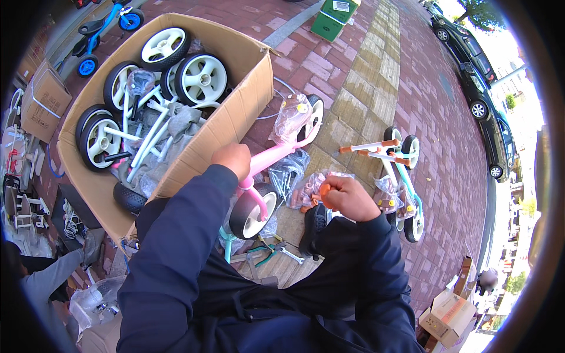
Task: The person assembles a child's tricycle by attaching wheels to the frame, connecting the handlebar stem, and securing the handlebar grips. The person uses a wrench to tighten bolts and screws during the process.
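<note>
My left hand (232, 160) is closed at the front end of a pink children's bike frame (274, 154), its fingers mostly turned away from view. The frame has a black-tyred, cream-spoked wheel (254, 210) at the near end and another wheel (314, 117) at the far end. A clear plastic bag (289, 119) wraps a part near the far wheel. My right hand (353, 198) is pinched around a small orange part (324, 191), above a plastic bag of orange-pink pieces (307, 189). Beside that lies a clear bag of metal bolts or rods (288, 172).
A large cardboard box (247, 112) of wheels and white frames stands left. A mint-and-white bike (412, 187) with brown grips rests right. Pliers (268, 252) and a wrench (291, 255) lie between my legs, near a black shoe (315, 226). Another person's sleeve (53, 276) shows at lower left.
</note>
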`<act>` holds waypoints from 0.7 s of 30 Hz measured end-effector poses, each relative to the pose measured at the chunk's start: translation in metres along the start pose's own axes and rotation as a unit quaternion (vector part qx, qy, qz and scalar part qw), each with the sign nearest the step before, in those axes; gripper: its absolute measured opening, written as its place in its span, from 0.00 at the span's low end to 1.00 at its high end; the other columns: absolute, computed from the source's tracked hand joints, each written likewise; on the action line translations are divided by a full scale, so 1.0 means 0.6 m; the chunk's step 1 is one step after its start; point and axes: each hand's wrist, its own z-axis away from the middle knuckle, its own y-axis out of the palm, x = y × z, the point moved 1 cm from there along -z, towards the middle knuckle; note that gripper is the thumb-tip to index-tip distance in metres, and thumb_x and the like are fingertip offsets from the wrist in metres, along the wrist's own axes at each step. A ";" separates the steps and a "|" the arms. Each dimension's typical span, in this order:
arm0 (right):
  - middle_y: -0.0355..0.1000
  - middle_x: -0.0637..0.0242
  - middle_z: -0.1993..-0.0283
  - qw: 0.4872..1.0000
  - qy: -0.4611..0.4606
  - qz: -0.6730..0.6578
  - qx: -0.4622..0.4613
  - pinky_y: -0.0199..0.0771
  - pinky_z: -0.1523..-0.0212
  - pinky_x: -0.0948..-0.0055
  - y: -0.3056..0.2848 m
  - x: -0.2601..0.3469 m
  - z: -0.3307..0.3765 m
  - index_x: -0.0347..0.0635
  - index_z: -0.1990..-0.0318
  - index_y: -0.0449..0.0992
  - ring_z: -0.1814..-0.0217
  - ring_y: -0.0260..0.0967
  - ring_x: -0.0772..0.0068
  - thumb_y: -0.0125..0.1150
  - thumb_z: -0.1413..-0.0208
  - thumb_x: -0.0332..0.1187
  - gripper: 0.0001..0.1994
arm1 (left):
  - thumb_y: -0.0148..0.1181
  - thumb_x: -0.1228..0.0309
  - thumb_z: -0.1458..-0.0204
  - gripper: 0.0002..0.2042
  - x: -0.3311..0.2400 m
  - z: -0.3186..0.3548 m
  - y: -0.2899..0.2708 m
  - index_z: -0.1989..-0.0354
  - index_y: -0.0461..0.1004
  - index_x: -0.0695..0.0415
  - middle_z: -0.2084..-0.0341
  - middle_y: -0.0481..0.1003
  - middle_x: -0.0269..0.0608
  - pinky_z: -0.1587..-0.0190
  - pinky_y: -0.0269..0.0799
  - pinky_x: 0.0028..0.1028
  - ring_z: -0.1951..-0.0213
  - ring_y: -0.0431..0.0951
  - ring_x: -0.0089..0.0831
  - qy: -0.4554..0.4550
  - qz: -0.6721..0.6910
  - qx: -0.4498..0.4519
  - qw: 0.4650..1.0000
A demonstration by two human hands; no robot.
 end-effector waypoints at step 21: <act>0.75 0.50 0.68 0.962 -0.064 0.187 0.188 0.74 0.60 0.54 0.137 -0.106 -0.067 0.38 0.64 0.79 0.63 0.74 0.44 0.57 0.48 0.32 0.09 | 0.55 0.72 0.47 0.12 0.561 -0.076 0.038 0.56 0.76 0.63 0.57 0.78 0.63 0.46 0.73 0.48 0.50 0.78 0.58 -0.262 0.041 -0.152 0.952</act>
